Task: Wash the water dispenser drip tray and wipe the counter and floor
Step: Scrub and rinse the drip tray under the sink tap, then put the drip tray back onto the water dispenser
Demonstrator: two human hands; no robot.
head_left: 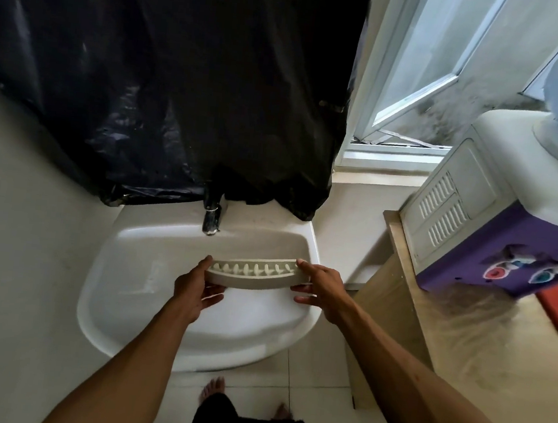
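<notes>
Black plastic sheeting [168, 72] is hung behind a white sink [127, 333], with a dark faucet [211, 216] set at its back rim. Over the basin the white drip tray [253, 276] is held at both ends, its left end gripped by the left hand [193, 288] and its right end by the right hand [322, 291], fingers [215, 289] curled underneath. To the right, the water dispenser [495, 241] is stood on a wooden table [462, 351].
</notes>
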